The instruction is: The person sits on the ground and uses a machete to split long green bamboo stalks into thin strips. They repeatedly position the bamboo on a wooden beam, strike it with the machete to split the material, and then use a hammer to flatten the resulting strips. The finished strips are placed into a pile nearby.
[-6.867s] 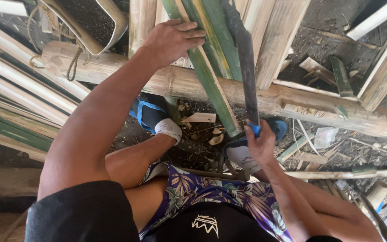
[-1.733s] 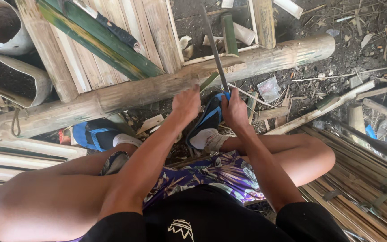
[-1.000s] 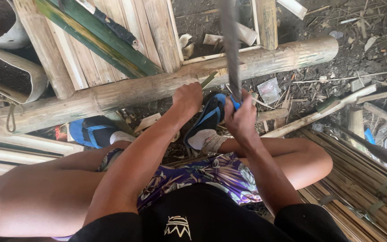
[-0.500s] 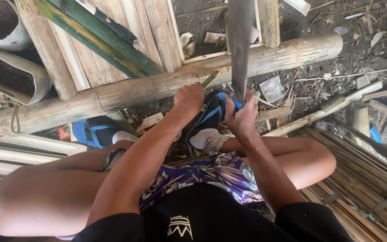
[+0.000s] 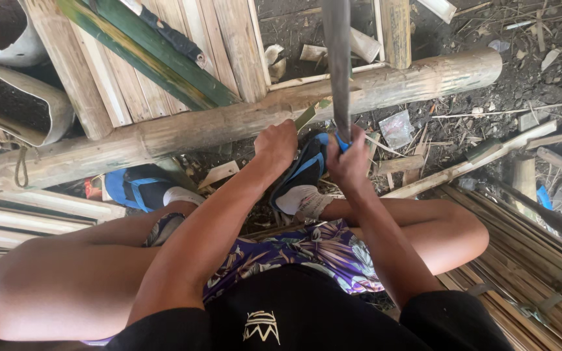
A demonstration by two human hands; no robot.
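1. The long blade (image 5: 337, 62), toward 12 o'clock, is dull dark grey; its handle shows bright blue at the right hand (image 5: 349, 162).
2. The thick bamboo pole (image 5: 242, 120) is pale tan with grey-brown mottling.
3. At 11 o'clock, one split bamboo strip (image 5: 144, 55) is deep green with a yellowish edge among pale beige slats.
4. The shorts (image 5: 307, 250) are purple with a white and teal floral print.
5. The shoes (image 5: 131, 188) are blue with black, the socks white.
6. The shirt (image 5: 294, 318) at 6 o'clock is black with a small cream emblem.
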